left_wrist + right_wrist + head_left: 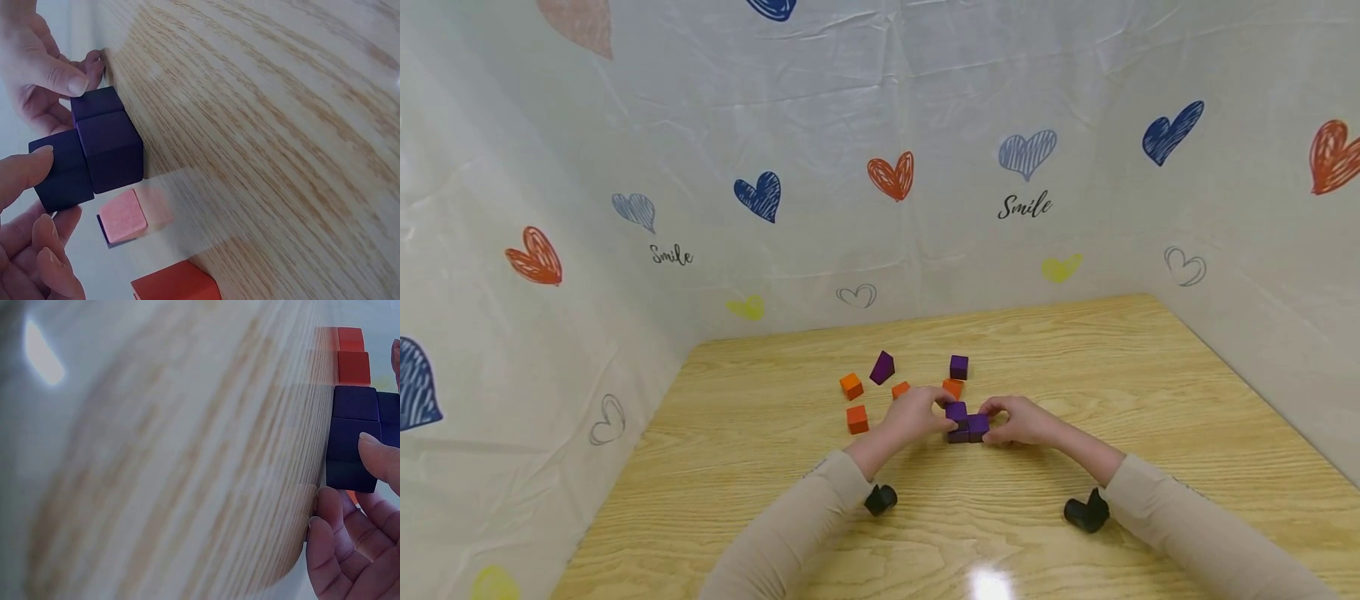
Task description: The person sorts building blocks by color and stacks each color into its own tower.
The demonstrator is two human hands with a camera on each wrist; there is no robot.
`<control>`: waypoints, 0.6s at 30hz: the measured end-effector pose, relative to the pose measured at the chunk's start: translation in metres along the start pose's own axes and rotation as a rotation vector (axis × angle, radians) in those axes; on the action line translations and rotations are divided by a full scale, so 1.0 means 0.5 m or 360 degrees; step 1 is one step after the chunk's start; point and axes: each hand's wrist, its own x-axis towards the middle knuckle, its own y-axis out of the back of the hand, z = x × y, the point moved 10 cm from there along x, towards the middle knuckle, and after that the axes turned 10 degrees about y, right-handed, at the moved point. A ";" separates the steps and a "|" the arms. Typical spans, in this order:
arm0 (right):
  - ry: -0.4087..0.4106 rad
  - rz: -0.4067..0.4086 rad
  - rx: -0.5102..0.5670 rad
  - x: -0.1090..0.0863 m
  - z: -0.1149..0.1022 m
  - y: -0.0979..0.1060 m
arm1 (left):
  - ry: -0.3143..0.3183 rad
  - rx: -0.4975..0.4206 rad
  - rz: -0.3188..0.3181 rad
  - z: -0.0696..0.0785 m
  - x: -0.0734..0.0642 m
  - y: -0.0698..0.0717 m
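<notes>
Three purple cubes stand together on the table. My left hand (919,414) pinches the upper cube (956,411) between thumb and fingers; it sits on the lower left cube (958,437). Beside that one, touching it, is the lower right cube (977,427), which my right hand (1021,421) holds by its sides. In the left wrist view the raised cube (61,172) lies between the left thumb and fingertips, and the right thumb (59,78) rests on the far cube (97,104). The right wrist view has the right thumb (378,459) against the near cube (351,474).
Behind the stack are an orange-red cube (952,388) and another purple cube (958,367). Left of them lie a purple angular block (882,367), an orange cube (851,386), a red-orange cube (857,419) and a partly hidden orange one (901,389). A heart-printed curtain (820,250) borders the wooden table (760,467).
</notes>
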 end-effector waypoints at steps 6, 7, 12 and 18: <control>0.0003 0.0003 -0.0008 0.000 0.000 0.000 | -0.0002 -0.0045 0.0001 -0.005 -0.004 -0.003; 0.0004 0.0003 -0.0009 0.000 0.000 0.000 | -0.0001 -0.0047 0.0002 -0.006 -0.005 -0.003; 0.0012 0.0007 -0.0019 0.001 0.000 0.001 | 0.0001 -0.0055 0.0015 -0.005 -0.008 -0.001; 0.0005 0.0001 -0.0023 0.001 0.002 0.000 | 0.0011 -0.0057 0.0016 -0.006 -0.010 -0.001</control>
